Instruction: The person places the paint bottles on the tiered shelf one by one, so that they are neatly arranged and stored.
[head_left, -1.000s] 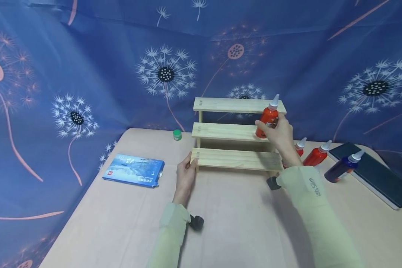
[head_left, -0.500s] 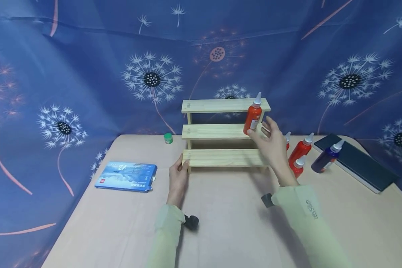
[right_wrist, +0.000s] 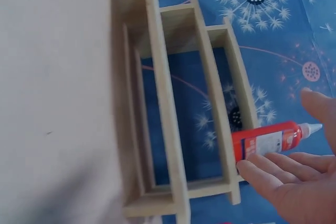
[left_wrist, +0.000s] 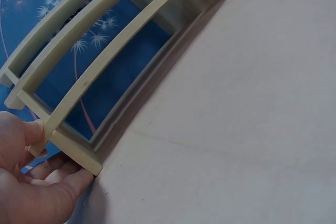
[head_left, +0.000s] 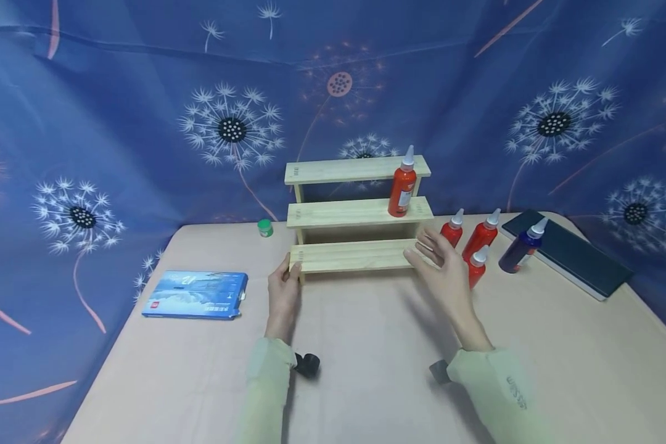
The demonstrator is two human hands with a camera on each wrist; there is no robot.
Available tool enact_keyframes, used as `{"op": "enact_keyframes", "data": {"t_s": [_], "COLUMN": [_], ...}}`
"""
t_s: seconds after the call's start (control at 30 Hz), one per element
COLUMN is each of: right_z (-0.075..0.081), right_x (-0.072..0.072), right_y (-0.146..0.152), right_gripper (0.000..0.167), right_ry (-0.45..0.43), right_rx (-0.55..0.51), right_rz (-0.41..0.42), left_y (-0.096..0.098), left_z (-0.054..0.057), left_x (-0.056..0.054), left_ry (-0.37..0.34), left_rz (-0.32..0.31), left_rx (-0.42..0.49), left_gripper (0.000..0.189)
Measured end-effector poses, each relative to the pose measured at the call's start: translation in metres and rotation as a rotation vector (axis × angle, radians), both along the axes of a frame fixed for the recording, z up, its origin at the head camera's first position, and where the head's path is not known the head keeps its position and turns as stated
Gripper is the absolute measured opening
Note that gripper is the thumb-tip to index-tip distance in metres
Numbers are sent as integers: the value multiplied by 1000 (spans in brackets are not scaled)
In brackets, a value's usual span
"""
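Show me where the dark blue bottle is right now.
In the head view, the dark blue bottle stands on the table at the right, between three red bottles and the dark book.

the right hand [head_left: 443, 271] has released the orange-red bottle [head_left: 402, 192], which it gripped one second ago; this now stands unheld on the middle shelf [head_left: 338, 213]. the hand has moved down near the lowest shelf [head_left: 355, 256], perhaps touching its right end.

The head camera looks forward and down over the table [head_left: 366, 370]; both wrist cameras, nearer and tilted, share the rack [head_left: 355, 256].
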State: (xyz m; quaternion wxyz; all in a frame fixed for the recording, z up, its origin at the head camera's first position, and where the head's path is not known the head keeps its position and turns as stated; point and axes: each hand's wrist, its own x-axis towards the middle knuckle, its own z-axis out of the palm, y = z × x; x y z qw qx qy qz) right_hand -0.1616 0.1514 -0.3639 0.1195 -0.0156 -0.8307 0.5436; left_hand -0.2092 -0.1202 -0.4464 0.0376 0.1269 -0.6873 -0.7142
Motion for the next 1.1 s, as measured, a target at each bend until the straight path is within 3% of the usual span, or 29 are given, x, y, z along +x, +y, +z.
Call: {"op": "enact_keyframes", "data": {"t_s": [0.2,0.6,0.8,1.1], "right_z": [-11,-26,-31,-36], "right_x": [16,46,56,69], "right_y": [3,18,29,50], "right_gripper": [69,71,76,77], "right_ry": [-29,-107,-194,-226], "right_rx": [-27,1,16,42], "right_rz": [-6,-67,-102,-130], "left_y": [-1,0,0,-1], "left_z": [-1,1,2,3], "left_x": [-1,-1,-1,-2], "left_ry": [-36,-6,-20,-50], "left_rz": [0,-20,-22,-23], "left_rx": [22,57,48,42], "left_gripper": [51,51,51,52]}}
